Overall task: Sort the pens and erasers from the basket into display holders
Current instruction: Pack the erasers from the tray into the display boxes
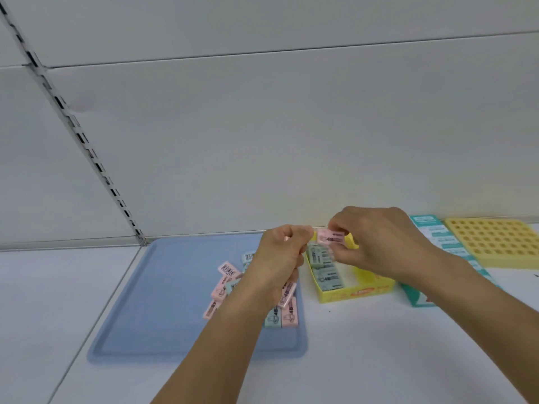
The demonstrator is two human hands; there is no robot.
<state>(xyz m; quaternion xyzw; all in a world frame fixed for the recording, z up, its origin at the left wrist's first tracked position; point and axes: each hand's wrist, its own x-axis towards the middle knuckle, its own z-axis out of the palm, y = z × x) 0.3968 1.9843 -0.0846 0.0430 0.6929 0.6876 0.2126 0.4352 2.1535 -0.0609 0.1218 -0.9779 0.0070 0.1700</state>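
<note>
White table (379,345) under a plain white wall panel, erasers mid-sort.

Left of centre sits the blue tray (163,287) with a loose pile of pink and green erasers (223,290). The left hand (280,258) hovers over it, fingers curled in; there's a sliver of pink in there, so probably an eraser, but I can't tell for sure. The right hand (376,240) pinches a pink eraser (331,237) over the far end of the yellow display box (355,291), which already has green ones lined up. Risk imo: dropped crooked, it jams on the row or the box wall. At the right edge, the yellow holed pen holder (495,243) is cropped and the teal box (420,298) is mostly behind the arm. No pens visible.
</note>
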